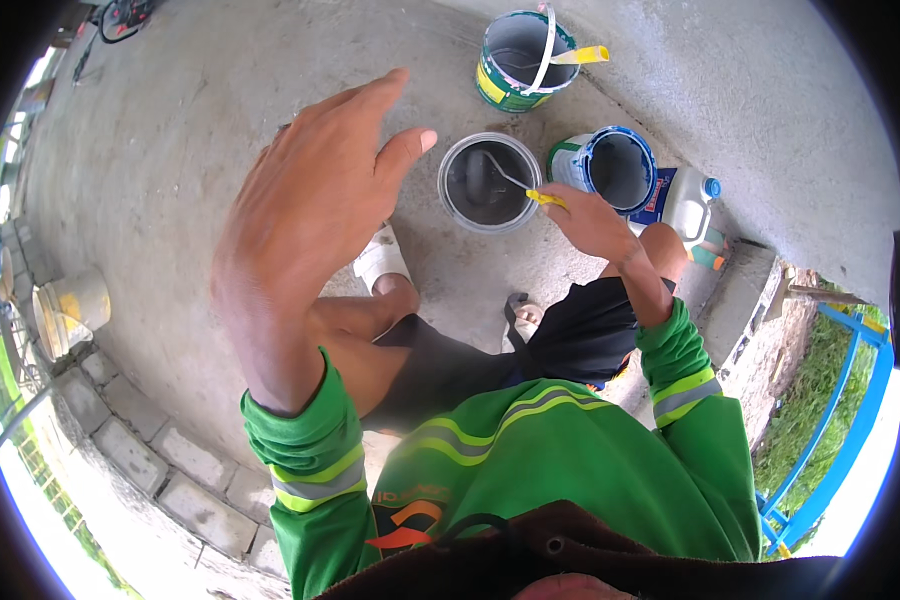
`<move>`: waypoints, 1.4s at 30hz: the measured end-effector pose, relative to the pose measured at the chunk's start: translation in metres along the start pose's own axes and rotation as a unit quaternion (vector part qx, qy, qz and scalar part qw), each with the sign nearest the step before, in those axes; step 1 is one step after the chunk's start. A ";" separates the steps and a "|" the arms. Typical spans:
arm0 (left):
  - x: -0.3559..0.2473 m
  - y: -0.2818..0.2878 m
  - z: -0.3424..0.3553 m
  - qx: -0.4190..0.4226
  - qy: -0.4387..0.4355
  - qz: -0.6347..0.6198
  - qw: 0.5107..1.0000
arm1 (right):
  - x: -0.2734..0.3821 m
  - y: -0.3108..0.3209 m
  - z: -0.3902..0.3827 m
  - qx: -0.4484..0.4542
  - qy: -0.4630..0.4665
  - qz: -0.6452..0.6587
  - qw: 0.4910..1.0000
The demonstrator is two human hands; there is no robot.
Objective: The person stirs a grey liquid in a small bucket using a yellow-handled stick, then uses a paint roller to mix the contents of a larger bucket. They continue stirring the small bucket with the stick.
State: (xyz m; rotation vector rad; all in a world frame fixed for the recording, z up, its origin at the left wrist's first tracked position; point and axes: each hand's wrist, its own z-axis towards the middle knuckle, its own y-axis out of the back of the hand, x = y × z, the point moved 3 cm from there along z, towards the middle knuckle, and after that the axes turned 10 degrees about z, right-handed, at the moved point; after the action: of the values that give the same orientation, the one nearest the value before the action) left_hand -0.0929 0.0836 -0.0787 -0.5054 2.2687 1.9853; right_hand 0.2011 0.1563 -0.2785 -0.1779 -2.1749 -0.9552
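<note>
My right hand point(592, 226) grips the yellow handle of a small paint roller point(544, 198). The roller's bent wire frame reaches into an open round bucket point(444, 200) of dark grey paint, and its head rests in the paint, coated grey. My left hand point(315, 190) is raised in front of me, to the left of the bucket, with nothing in it. Its thumb stands apart from the stretched fingers. Just right of the paint bucket, a blue-rimmed can point(573, 160) leans toward me, close to my right hand.
Behind is a green bucket point(510, 98) with a white handle and a yellow-handled tool. A white jug point(688, 210) with a blue cap stands by the grey wall point(750, 110). A concrete block point(745, 300) lies at right, near a blue metal frame point(835, 400). A stained pail point(75, 308) sits far left.
</note>
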 end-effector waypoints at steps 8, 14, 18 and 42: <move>-0.008 -0.002 0.008 -0.001 -0.029 0.008 1.000 | 0.036 -0.040 0.065 0.006 0.042 -0.243 0.969; 0.000 0.001 -0.001 -0.005 -0.006 0.000 1.000 | 0.028 -0.036 0.063 -0.006 -0.050 -0.260 0.964; 0.013 0.002 -0.007 -0.022 0.020 0.016 0.999 | 0.007 -0.026 0.073 0.046 -0.085 -0.182 0.979; 0.005 -0.001 0.004 -0.004 0.036 0.046 0.998 | 0.027 -0.017 0.049 -0.036 0.054 -0.255 0.965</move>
State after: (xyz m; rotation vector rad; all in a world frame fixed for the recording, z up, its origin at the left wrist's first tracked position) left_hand -0.0978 0.0867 -0.0820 -0.4893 2.3682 2.0502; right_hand 0.1468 0.1733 -0.2912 0.4122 -2.1229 -1.2917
